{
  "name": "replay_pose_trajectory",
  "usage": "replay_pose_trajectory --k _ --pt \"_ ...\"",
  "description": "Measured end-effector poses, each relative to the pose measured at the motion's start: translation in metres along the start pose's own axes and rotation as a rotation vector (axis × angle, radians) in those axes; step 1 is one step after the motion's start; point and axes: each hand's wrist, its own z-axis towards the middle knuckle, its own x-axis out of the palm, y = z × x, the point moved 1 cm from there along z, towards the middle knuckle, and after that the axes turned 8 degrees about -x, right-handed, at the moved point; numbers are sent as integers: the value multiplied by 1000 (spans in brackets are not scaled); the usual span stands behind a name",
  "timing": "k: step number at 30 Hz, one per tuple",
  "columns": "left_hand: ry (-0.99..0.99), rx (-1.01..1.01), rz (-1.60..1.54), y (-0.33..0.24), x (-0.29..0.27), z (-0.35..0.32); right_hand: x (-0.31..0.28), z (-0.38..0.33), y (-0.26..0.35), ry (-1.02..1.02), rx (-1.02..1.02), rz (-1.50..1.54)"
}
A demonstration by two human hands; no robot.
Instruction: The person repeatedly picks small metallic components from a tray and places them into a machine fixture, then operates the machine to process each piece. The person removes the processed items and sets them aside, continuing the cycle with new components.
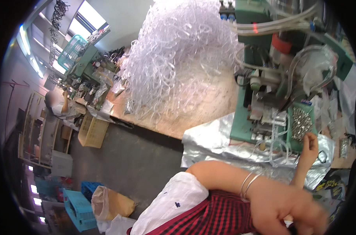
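Note:
My left hand (281, 209), with two thin bangles at its wrist, reaches across to the lower right. Its fingers are curled and partly blurred; what they hold, if anything, is hidden. Farther off, my right hand (310, 145) is at the near right edge of a green tray (296, 145), its fingertips pinched together. Small shiny metal parts (301, 123) fill that tray; anything between the fingertips is too small to make out. Just left of the tray stands a green bench machine (240, 127) with a metal fixture (266, 121). A clear plastic strip (275, 147) hangs before the fixture.
A big heap of clear plastic loops (182, 51) covers much of the wooden table (158, 124). Silver sheeting (203, 137) drapes the front edge. A yellow crate (92, 131), blue crates (79, 207) and a brown sack (113, 201) stand leftward. Another person (60, 107) sits far left.

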Motion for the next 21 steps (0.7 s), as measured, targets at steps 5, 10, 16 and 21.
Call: replay_pose_trajectory --k 5,10,16,21 --pt "400 -360 510 -52 -16 -25 -18 -10 -1 -5 40 -11" --pt "-1176 -583 1714 -202 -92 -148 -52 -28 16 -36 -164 -291" --pt "-1842 -998 2801 -249 -157 -252 3 10 105 217 -204 -86" --pt "-1492 -524 2696 -228 -194 -245 72 39 115 261 -177 206"
